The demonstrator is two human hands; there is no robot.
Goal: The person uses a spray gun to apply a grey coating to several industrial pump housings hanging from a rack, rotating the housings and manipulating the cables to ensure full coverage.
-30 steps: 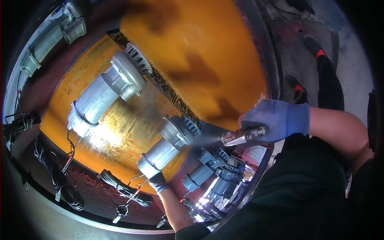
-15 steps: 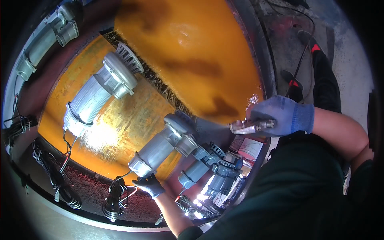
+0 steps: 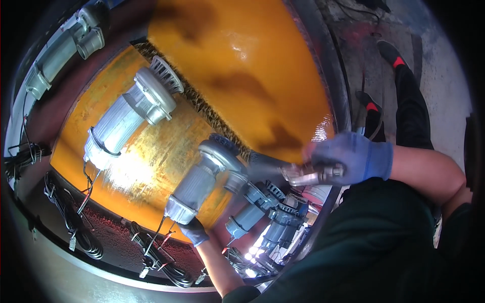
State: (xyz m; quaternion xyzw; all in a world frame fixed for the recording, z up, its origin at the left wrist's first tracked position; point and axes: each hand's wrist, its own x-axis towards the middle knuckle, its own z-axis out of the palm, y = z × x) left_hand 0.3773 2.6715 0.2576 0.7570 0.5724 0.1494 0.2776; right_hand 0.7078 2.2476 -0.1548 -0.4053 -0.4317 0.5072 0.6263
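Observation:
My right hand [image 3: 352, 159], in a blue glove, is closed around a metal spray gun [image 3: 313, 174]. A pale mist spreads left from the gun's front toward a silver, ribbed-body pump [image 3: 194, 187]. That pump lies tilted on the yellow surface, its upper end partly dark blue-grey. My left hand [image 3: 194, 232], gloved too, grips the pump's lower end; its fingertips are hidden behind the casing. Just right of this pump stand two dark blue-grey pumps [image 3: 252, 208], lying close together.
Another silver pump [image 3: 121, 118] lies farther left, and one more [image 3: 60, 55] sits at the far left edge. Bundled black cables [image 3: 76, 222] hang along the near rim. A dark raised edge [image 3: 336, 65] bounds the yellow sheet [image 3: 242, 60] on the right.
The pump at my left hand has turned somewhat, and its cable has shifted. My left hand now reaches farther under its end. The spray gun has moved slightly down and left, with mist now more visible.

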